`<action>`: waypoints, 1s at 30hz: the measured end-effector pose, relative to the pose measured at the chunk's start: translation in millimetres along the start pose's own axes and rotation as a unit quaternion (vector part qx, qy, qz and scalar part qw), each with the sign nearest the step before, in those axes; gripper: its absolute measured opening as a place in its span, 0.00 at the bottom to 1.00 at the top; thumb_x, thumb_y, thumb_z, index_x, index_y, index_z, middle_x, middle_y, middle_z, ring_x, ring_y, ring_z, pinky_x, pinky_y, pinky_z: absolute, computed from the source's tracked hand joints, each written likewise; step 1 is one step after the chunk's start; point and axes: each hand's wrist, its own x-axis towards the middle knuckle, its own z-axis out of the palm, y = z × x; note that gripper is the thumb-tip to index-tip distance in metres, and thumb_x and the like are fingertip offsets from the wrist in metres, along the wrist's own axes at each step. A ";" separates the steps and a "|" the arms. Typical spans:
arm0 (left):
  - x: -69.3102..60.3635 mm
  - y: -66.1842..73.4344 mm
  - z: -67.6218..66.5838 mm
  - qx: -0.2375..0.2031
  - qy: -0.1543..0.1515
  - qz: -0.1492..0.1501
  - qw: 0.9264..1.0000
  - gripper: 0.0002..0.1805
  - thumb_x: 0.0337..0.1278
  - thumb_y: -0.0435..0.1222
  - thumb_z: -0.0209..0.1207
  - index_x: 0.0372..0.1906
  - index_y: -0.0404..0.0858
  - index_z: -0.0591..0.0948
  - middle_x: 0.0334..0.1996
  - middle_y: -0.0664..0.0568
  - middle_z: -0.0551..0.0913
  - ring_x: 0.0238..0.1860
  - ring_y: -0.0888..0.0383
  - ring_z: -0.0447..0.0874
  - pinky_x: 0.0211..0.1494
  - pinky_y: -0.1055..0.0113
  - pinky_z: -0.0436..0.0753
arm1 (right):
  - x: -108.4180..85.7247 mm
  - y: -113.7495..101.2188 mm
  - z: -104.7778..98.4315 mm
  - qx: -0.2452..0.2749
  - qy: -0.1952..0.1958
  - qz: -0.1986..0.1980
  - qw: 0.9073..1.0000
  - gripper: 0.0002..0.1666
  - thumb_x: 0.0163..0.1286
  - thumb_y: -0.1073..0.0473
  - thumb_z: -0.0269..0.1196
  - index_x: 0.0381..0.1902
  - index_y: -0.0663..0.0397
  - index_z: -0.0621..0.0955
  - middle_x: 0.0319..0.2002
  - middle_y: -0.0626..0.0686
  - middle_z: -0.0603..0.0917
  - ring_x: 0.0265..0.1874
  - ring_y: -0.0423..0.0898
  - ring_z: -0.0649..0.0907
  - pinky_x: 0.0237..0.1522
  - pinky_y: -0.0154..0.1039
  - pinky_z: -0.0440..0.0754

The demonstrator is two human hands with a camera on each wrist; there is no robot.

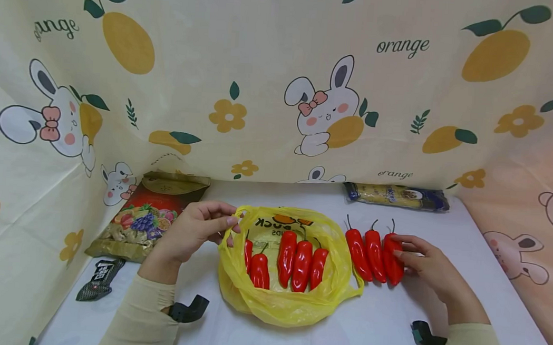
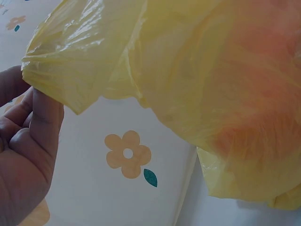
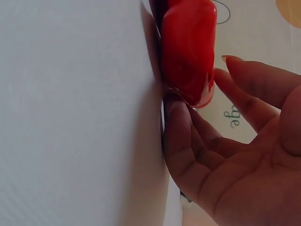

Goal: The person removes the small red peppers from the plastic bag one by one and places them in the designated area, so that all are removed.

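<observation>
A yellow plastic bag [image 1: 287, 307] lies with its mouth facing up, and several red chili peppers [image 1: 302, 266] show inside it. My left hand [image 1: 202, 226] pinches the bag's rim at its upper left; the left wrist view shows the thin yellow film [image 2: 113, 56] stretched from the fingertips. To the right of the bag, three red peppers lie side by side, stems pointing away. Around the rightmost pepper [image 1: 391, 258], my right hand [image 1: 427, 266] has its fingers spread. In the right wrist view, fingertips touch the pepper's end [image 3: 188, 56], while the thumb stands apart from it.
A red and gold pouch with fruit printed on it [image 1: 155, 218] leans at the back left. In front of it lies a small black packet [image 1: 100, 280]. A long blue and yellow packet [image 1: 396, 196] lies at the table's back edge, against the patterned cloth [image 1: 275, 35].
</observation>
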 end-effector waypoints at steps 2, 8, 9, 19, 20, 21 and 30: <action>-0.3 0.2 0.2 0.000 0.001 -0.002 1.000 0.11 0.80 0.26 0.60 0.56 0.21 0.82 0.40 0.39 0.90 0.29 0.52 0.90 0.36 0.64 0.87 | -1.0 0.5 -0.7 0.003 0.000 -0.005 1.000 0.37 0.84 0.51 0.62 0.83 0.59 0.67 0.75 0.75 0.65 0.65 0.68 0.76 0.48 0.46 0.88; -0.7 1.2 0.4 0.001 0.006 -0.005 1.000 0.12 0.80 0.27 0.59 0.56 0.21 0.82 0.40 0.38 0.90 0.29 0.52 0.90 0.37 0.64 0.87 | -2.0 1.4 -2.7 0.006 0.006 -0.017 1.000 0.37 0.84 0.52 0.63 0.82 0.60 0.68 0.74 0.74 0.68 0.59 0.63 0.80 0.46 0.46 0.88; -0.7 1.2 0.4 0.001 0.006 -0.006 1.000 0.12 0.80 0.27 0.59 0.56 0.21 0.82 0.40 0.38 0.90 0.29 0.52 0.90 0.37 0.64 0.87 | -2.1 1.2 -3.1 0.006 0.007 -0.018 1.000 0.37 0.84 0.52 0.63 0.82 0.60 0.68 0.74 0.74 0.68 0.59 0.62 0.80 0.46 0.46 0.87; 0.1 1.1 -0.8 0.003 0.005 -0.002 1.000 0.11 0.80 0.27 0.60 0.55 0.21 0.83 0.40 0.38 0.89 0.29 0.52 0.90 0.37 0.63 0.87 | -4.9 -5.5 -7.5 -0.018 0.023 -0.029 0.999 0.36 0.87 0.52 0.59 0.83 0.62 0.64 0.73 0.76 0.68 0.61 0.67 0.79 0.48 0.47 0.87; 0.1 1.1 -0.8 0.002 0.005 -0.001 1.000 0.11 0.80 0.27 0.60 0.55 0.22 0.83 0.40 0.38 0.89 0.29 0.52 0.90 0.37 0.63 0.87 | -5.7 -7.1 -7.6 -0.022 0.028 -0.032 0.999 0.37 0.87 0.51 0.58 0.83 0.62 0.64 0.73 0.76 0.68 0.62 0.68 0.78 0.48 0.47 0.87; 0.1 1.1 -0.8 0.002 0.005 -0.001 1.000 0.11 0.80 0.27 0.60 0.55 0.22 0.83 0.40 0.38 0.89 0.29 0.52 0.90 0.37 0.63 0.87 | -6.8 -8.9 -7.7 -0.025 0.032 -0.035 0.999 0.37 0.87 0.50 0.58 0.83 0.62 0.64 0.73 0.76 0.68 0.62 0.68 0.77 0.48 0.47 0.87; -0.2 0.2 -0.8 0.001 0.004 -0.001 1.000 0.11 0.80 0.27 0.60 0.55 0.22 0.83 0.40 0.38 0.89 0.29 0.52 0.90 0.37 0.63 0.87 | -22.4 -37.7 -1.2 -0.010 0.073 -0.106 0.992 0.36 0.88 0.48 0.57 0.84 0.58 0.65 0.72 0.72 0.72 0.62 0.62 0.81 0.47 0.39 0.87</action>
